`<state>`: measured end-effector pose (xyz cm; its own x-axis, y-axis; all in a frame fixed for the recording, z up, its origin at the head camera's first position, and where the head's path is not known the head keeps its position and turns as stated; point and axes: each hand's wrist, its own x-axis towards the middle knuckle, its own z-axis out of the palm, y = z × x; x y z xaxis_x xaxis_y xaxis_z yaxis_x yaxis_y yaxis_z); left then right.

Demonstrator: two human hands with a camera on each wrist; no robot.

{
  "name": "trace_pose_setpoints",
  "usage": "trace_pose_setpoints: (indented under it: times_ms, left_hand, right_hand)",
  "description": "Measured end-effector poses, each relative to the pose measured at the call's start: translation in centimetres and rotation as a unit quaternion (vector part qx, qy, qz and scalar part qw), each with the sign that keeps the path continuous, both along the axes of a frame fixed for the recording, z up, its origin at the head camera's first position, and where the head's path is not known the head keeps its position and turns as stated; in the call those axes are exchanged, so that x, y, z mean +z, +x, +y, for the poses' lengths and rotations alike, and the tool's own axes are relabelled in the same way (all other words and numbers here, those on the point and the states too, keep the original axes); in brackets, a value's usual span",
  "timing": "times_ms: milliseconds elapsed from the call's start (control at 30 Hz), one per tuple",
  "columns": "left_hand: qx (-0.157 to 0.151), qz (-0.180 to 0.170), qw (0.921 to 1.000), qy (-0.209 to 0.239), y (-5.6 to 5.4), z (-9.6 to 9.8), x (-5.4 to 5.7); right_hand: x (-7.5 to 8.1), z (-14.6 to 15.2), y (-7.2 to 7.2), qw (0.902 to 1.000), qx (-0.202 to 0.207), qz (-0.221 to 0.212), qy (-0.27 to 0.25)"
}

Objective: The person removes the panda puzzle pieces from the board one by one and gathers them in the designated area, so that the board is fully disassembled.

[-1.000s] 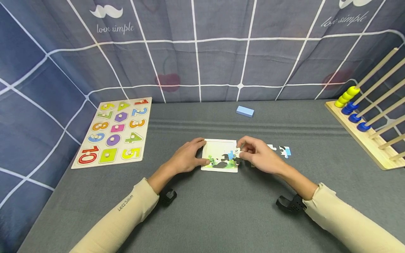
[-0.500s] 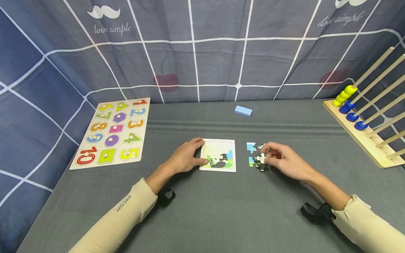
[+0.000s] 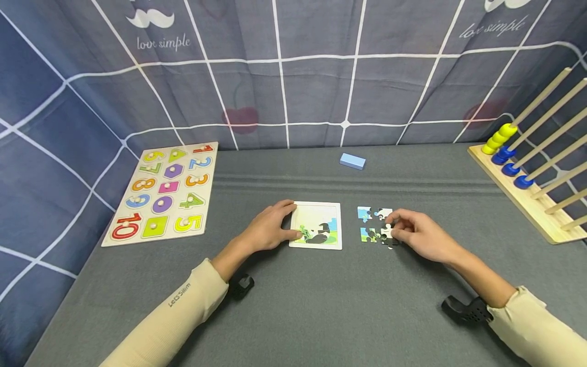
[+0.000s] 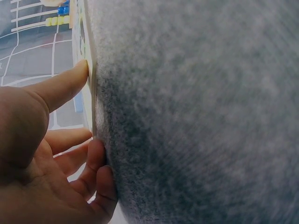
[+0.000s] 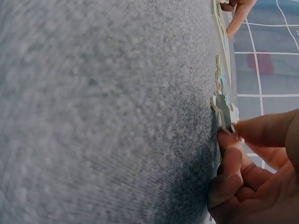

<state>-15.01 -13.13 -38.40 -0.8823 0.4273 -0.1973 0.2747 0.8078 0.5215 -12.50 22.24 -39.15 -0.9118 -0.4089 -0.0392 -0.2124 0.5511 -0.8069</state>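
A square panda puzzle board (image 3: 316, 211) with a pale border lies flat on the table. My left hand (image 3: 268, 228) rests at its left edge, the thumb extended onto the near corner and the index fingertip at the far corner; the left wrist view shows the board's thin edge (image 4: 93, 102) beside that thumb. To the right of the board, my right hand (image 3: 424, 234) pinches a black-and-white puzzle piece (image 3: 389, 234) between thumb and fingers, low over the table. Beside it lie a blue piece (image 3: 364, 213), a black-and-white piece (image 3: 382, 213) and a green-and-blue piece (image 3: 367, 235).
A number and shape peg board (image 3: 158, 196) lies at the left. A blue block (image 3: 352, 161) sits near the back. At the right stands a wooden rod counter (image 3: 534, 199) with yellow and blue beads. A grey gridded curtain (image 3: 316, 92) hangs behind the table.
My right hand has moved right, from the puzzle board's right side to the loose pieces, with the pinched piece shifting slightly further right lately. My left hand stays on the board.
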Motion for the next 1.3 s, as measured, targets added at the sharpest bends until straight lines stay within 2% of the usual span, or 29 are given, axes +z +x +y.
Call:
trace_pose_setpoints:
  times_ms: [267,500,800,1033,1300]
  left_hand:
    - [0.0,0.001,1.0,0.0,0.0,-0.04,-0.09]
    - [-0.001,-0.001,1.0,0.003,0.05,0.02,0.0]
    - [-0.003,0.001,1.0,-0.001,0.03,0.0,-0.09]
    - [0.001,0.002,1.0,-0.005,-0.07,-0.01,-0.16]
    - [0.004,0.0,1.0,-0.006,-0.09,-0.05,-0.21]
  right_hand:
    - [0.18,-0.2,0.25,0.9981,-0.022,0.032,0.047]
    - [-0.01,-0.11,0.31,0.9974,-0.033,0.037,0.053]
    - [-0.08,-0.16,0.65,0.993,-0.006,0.089,0.078]
    - [-0.12,-0.24,0.65,0.9889,0.001,0.104,0.106]
    - [-0.18,-0.23,0.6,0.9878,0.003,0.109,0.111]
